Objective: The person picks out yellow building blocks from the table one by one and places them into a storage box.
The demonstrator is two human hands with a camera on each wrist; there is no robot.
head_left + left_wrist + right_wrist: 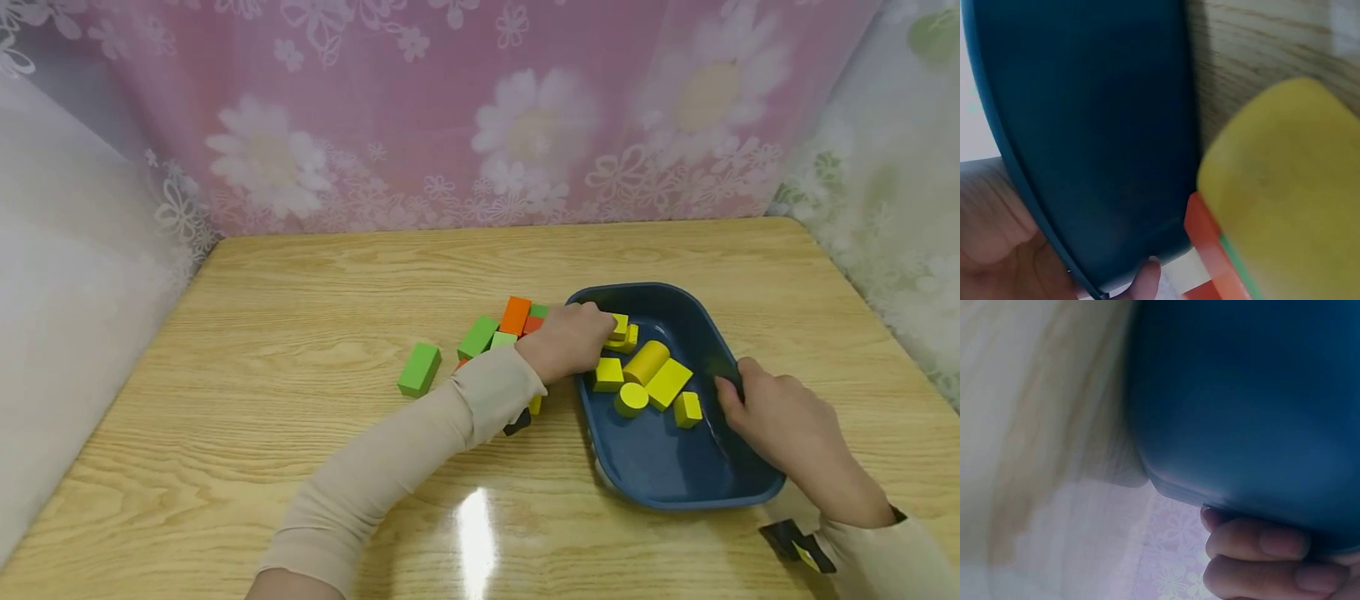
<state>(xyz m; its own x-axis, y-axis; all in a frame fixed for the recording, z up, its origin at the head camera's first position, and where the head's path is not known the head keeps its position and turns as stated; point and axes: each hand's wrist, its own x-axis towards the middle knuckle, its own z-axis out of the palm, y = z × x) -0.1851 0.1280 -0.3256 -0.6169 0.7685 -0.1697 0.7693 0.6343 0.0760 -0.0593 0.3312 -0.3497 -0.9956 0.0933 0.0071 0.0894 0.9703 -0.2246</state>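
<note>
A deep blue tray (660, 487) is held at both long sides on the right half of the table. My left hand (567, 342) grips its left rim, with the thumb (1145, 282) against the outer wall in the left wrist view. On the opposite rim, my right hand (787, 417) holds on with the thumb inside; its curled fingers (1254, 540) lie along the outside in the right wrist view. Several yellow blocks are inside, among them a cylinder (647, 362), a rectangular block (669, 384) and a short round one (632, 400).
Left of the tray lie loose blocks: green (419, 369), another green (477, 337), orange (515, 316) and others partly hidden by my left arm. A large yellow block (1291, 187) sits beside the tray wall in the left wrist view. A pink flowered curtain (420, 125) hangs behind the wooden table (300, 292).
</note>
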